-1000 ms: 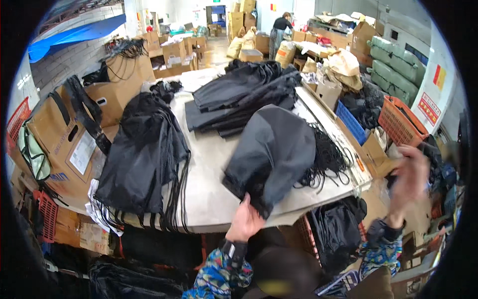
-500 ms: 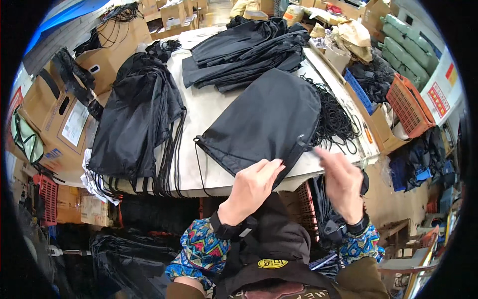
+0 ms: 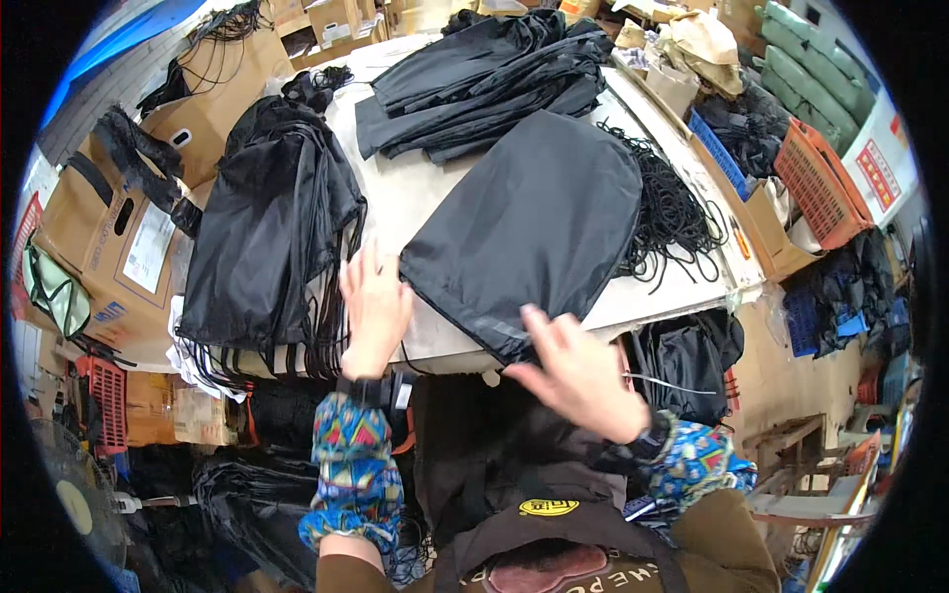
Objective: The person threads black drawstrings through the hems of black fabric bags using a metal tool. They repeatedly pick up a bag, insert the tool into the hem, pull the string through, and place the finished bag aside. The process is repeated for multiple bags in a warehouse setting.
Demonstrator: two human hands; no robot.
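Bag: lies flat on the table, overlapping the cords, hemmed in by the far pile and left pile. Near its left corner, left hand, fingers spread; over its near edge, right hand, thumb and forefinger apart, other fingers and any grip on the pale rod impossible to tell. In the basket below, black cloth; in the right carton, pale cloth; over the left carton, black straps.
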